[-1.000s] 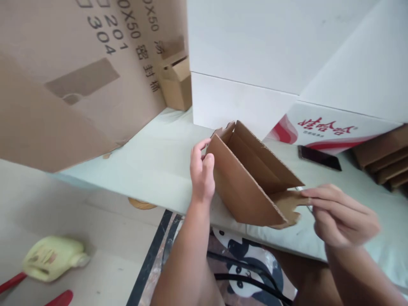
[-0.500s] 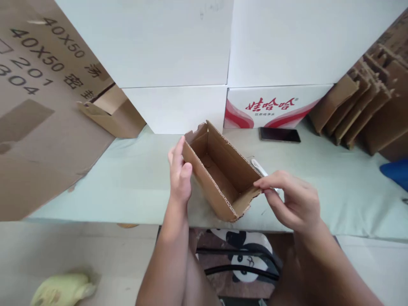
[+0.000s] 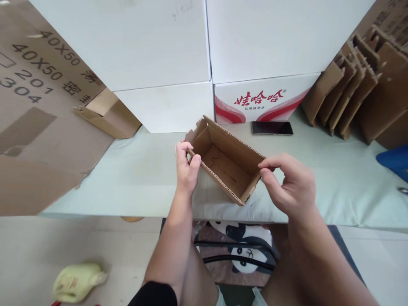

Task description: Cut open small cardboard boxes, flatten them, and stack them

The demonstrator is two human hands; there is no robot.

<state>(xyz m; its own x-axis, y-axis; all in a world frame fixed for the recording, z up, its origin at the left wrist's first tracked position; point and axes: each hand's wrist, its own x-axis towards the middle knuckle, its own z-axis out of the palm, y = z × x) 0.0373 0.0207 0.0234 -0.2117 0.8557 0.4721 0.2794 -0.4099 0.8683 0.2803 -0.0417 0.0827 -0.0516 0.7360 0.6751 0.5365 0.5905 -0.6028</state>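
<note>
An open-topped brown cardboard box point(image 3: 223, 180) rests tilted on the pale green cloth, its bare inside facing me. My left hand point(image 3: 187, 165) grips the left end, with fingers curled over the top edge and the thumb near the rim. At the right corner, my right hand point(image 3: 288, 180) pinches the box edge between thumb and forefinger. The undersides of the box and the fingertips behind its wall are hidden.
A phone point(image 3: 272, 128) lies before stacked white cartons point(image 3: 165, 106). Folded cardboard pieces point(image 3: 344, 93) stand at the right, beside a blue object point(image 3: 393, 163). Left are a large carton point(image 3: 70, 131) and a smaller box point(image 3: 111, 114). A yellow bottle point(image 3: 78, 280) lies on the floor.
The box has turned and tipped, showing more of its floor. My left fingers have curled over its edge. The white object beside the right hand no longer shows, and the view has shifted.
</note>
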